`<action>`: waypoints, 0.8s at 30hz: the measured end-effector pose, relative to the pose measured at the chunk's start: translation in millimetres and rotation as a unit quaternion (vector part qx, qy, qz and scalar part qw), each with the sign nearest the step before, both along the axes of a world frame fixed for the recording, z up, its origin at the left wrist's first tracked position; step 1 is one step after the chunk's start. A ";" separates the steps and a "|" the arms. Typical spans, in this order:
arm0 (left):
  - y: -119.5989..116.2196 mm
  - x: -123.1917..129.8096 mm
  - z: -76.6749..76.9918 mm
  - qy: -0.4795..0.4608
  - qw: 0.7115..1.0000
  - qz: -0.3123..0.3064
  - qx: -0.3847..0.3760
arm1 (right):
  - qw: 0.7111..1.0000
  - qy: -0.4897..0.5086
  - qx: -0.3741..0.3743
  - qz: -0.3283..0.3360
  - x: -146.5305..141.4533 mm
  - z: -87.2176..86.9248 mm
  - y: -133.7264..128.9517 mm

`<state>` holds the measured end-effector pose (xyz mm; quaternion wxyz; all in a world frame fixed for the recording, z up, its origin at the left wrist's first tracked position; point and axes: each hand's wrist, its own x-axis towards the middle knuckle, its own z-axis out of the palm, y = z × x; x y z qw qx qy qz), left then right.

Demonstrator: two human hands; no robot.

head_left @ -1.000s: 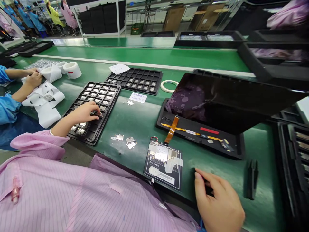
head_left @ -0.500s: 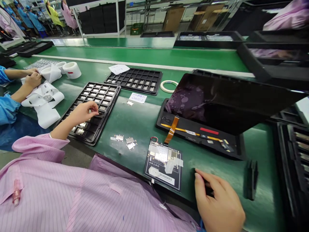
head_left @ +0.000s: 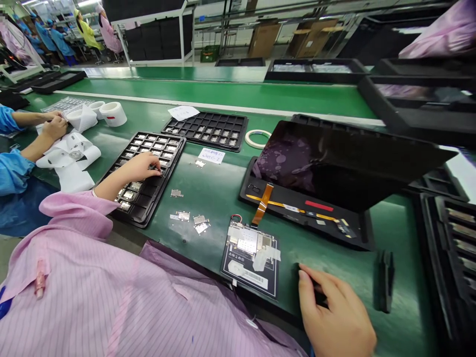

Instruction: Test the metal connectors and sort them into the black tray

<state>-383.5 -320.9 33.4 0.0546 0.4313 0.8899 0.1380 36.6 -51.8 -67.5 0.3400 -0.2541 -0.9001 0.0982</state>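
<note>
My left hand (head_left: 143, 167) is over the right side of a black compartment tray (head_left: 148, 210). Its thumb and fingers are pinched together, and whatever is between them is too small to make out. Small silvery circuit boards fill many of the tray's compartments. To the right of the tray, a single small board (head_left: 176, 193) lies on the green table, with several more boards (head_left: 201, 225) just below. My right hand (head_left: 334, 307) rests at the table's front edge, fingers curled round a dark object, mostly hidden. Left of it lies a black device panel (head_left: 249, 258) with an exposed board.
An orange flex cable (head_left: 263, 204) joins the panel to a propped dark screen (head_left: 334, 158) in a black case. A second tray (head_left: 208, 130), a tape ring (head_left: 257, 139) and a handwritten label (head_left: 211, 155) lie behind. A co-worker's hands (head_left: 55, 126) handle white rolls at left.
My left hand has shifted right across the tray. A small board now lies on the table beside the tray where bare table showed before. My right hand stays in place.
</note>
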 end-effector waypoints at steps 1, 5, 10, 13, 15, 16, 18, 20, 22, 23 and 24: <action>-1.0 -1.4 0.6 -0.001 1.000 -0.005 0.000 | 1.000 0.001 0.000 0.000 0.1 0.1 0.2; -4.1 -0.8 2.6 -0.004 1.000 -0.001 0.013 | 1.000 0.002 -0.006 0.004 1.7 0.4 0.9; -3.3 15.5 5.1 -0.005 0.998 0.030 0.063 | 1.000 0.002 -0.011 0.005 1.4 1.4 0.0; 4.8 31.2 3.7 -0.032 0.996 0.020 0.085 | 1.000 0.002 -0.011 0.000 -0.2 2.7 -1.2; 11.5 34.1 2.1 -0.049 0.995 0.007 0.083 | 1.000 0.004 -0.008 0.002 -0.8 2.8 -1.3; 14.4 31.7 1.5 -0.047 0.995 0.011 0.082 | 1.000 0.006 -0.006 0.005 -0.8 2.6 -1.1; 17.8 19.6 1.3 -0.024 0.996 0.034 0.079 | 1.000 0.008 -0.002 0.009 0.0 1.6 -0.3; 18.1 2.6 2.0 -0.006 0.997 0.046 0.062 | 1.000 0.008 0.001 0.010 1.2 0.2 0.8; 16.6 -12.5 2.5 -0.008 0.999 0.038 0.035 | 1.000 0.005 0.000 0.008 2.3 -1.1 1.5; 15.6 -17.9 2.4 -0.011 0.999 0.031 0.025 | 1.000 0.005 0.000 0.007 2.7 -1.7 1.6; 14.7 -21.7 2.0 -0.013 0.999 0.026 0.019 | 1.000 0.005 0.000 0.006 2.9 -2.0 1.6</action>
